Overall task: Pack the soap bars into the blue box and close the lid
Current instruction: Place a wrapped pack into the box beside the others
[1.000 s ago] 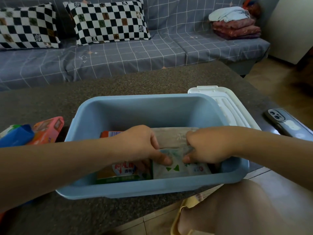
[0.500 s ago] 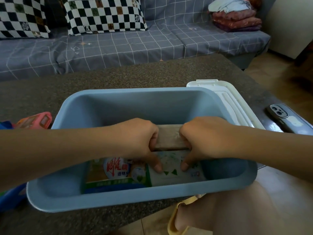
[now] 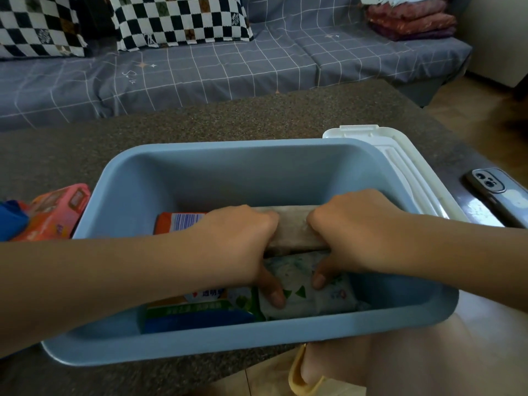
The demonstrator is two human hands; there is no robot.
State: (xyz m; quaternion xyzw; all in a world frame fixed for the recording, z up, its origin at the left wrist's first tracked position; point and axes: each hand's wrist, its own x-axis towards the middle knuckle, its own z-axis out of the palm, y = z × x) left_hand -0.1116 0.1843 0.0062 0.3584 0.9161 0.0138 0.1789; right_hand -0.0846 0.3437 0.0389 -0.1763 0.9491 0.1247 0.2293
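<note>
The open blue box (image 3: 257, 155) sits at the table's near edge. Inside it, my left hand (image 3: 240, 247) and my right hand (image 3: 351, 238) both grip a grey-brown soap bar (image 3: 291, 230) from either end, thumbs resting on a white soap pack with green marks (image 3: 300, 292) below it. A green and blue soap pack (image 3: 200, 312) lies at the box's front left, and an orange pack (image 3: 180, 224) shows behind my left hand. The white lid (image 3: 400, 164) lies behind the box's right side. A pink soap pack (image 3: 57, 212) and a blue one (image 3: 11, 221) wait left of the box.
A phone (image 3: 497, 195) lies on the table at the right edge. A grey sofa (image 3: 200, 67) with checkered pillows (image 3: 177, 21) stands behind the speckled table (image 3: 228, 115). Folded cloth (image 3: 408, 21) is stacked on the sofa's right end. My knee (image 3: 428, 361) is below the box.
Both hands stayed together in the box, gripping the grey-brown bar higher over the white pack. The view has come closer and the box looks shifted slightly left.
</note>
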